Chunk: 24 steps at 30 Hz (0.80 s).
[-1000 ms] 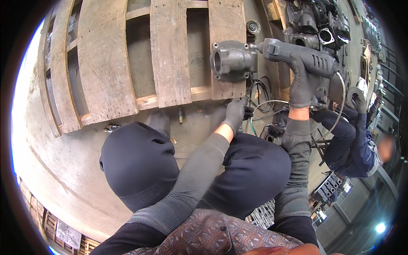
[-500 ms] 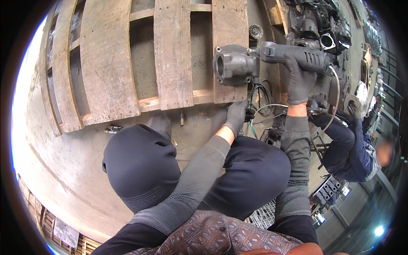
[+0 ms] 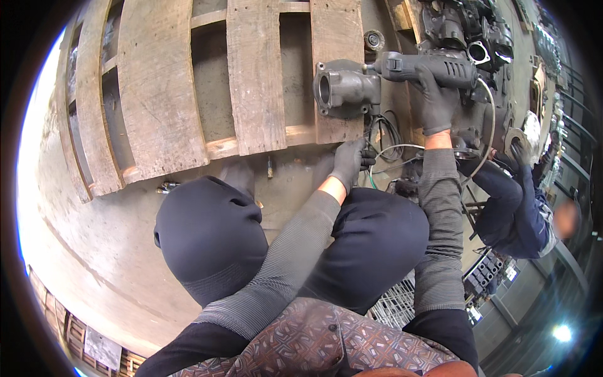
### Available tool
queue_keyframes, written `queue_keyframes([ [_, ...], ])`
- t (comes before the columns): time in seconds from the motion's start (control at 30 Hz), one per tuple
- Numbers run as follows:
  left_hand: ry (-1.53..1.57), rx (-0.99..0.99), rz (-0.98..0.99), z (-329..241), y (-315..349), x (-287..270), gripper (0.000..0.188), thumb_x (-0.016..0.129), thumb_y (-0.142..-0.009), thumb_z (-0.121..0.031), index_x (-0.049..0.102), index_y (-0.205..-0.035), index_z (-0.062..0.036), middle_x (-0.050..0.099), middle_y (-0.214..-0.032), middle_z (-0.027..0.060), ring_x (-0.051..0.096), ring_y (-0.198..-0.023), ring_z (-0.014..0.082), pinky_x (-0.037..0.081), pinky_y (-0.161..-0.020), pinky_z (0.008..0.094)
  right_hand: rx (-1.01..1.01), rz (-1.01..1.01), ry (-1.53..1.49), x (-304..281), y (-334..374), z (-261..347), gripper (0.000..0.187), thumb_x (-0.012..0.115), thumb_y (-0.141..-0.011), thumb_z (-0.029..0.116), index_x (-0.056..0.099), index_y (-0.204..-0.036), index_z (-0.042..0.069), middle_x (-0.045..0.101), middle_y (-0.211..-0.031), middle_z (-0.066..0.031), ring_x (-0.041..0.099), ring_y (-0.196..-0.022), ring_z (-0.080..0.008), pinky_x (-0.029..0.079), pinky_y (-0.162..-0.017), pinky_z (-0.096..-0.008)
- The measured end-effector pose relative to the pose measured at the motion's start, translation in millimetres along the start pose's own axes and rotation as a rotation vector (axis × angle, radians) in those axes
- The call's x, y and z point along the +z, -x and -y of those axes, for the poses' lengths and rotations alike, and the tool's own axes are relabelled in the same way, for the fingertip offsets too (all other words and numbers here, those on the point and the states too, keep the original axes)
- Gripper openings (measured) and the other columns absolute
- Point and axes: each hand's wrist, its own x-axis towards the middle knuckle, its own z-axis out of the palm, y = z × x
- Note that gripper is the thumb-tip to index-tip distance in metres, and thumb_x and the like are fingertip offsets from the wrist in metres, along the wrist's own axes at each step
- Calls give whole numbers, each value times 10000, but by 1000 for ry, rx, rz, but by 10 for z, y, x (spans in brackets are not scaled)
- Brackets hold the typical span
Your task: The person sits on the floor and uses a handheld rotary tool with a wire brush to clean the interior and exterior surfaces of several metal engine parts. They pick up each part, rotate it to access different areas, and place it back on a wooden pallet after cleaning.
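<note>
My gloved right hand (image 3: 438, 103) is wrapped round the body of a dark corded straight grinder (image 3: 430, 69). The narrow end of the grinder meets the upper right part of a grey metal casting (image 3: 347, 91), which lies on the wooden pallet (image 3: 254, 75) with its round opening to the left. Below the casting, by the pallet's near edge, is my gloved left hand (image 3: 347, 164). Its fingers are curled, and what they hold, if anything, is hidden. Cables (image 3: 389, 141) lie coiled beside it.
Dark castings (image 3: 449, 28) are piled at the far right. A round metal part (image 3: 374, 41) sits beyond the pallet. Small fittings (image 3: 167, 188) and a small slim piece (image 3: 270, 167) lie on the floor. At right another person (image 3: 515, 213) holds a ring-shaped part (image 3: 515, 139).
The whole view has shifted slightly, with pallet, casting and grinder a little higher in the picture. The grinder stays against the casting. My left hand remains curled by the pallet edge.
</note>
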Motion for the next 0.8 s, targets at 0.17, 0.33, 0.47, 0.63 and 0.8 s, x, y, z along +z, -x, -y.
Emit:
queue_keyframes([
  [0.17,4,11,-10,8,48,37,474,524,-1028,-346,546,-1259,68,701,-1026,222,700,-823,289,551,-757,398,-55,35,30,-28,9,24,391,827,-872,93,664,-1196,-53,693,-1167,-78,661,-1044,-154,584,-874,-314],
  [0.33,57,32,10,46,31,25,363,524,-1026,-334,605,-1113,9,706,-885,156,699,-680,238,548,-613,358,-87,90,173,7,14,132,372,834,-862,99,682,-1168,-46,709,-1133,-74,667,-1024,-151,570,-899,-322],
  [0.47,76,2,12,8,-60,-53,435,534,-1029,-360,579,-1218,29,707,-1023,213,696,-854,293,554,-798,408,-287,183,514,45,66,198,398,826,-876,157,678,-1181,-51,721,-1156,-86,686,-1012,-178,549,-927,-349],
  [0.63,99,57,50,101,-127,-162,353,538,-1030,-353,617,-1123,-22,707,-952,135,675,-813,233,540,-751,359,-180,141,427,13,146,103,489,741,-916,397,682,-1253,48,690,-1257,-149,628,-1216,-276,448,-1071,-404],
  [0.8,21,14,90,99,-235,-254,403,443,-1079,-403,646,-1120,-57,699,-981,69,680,-874,206,527,-742,301,-241,330,803,13,126,65,532,674,-932,341,504,-1353,64,600,-1354,-129,547,-1274,-269,411,-1130,-417],
])
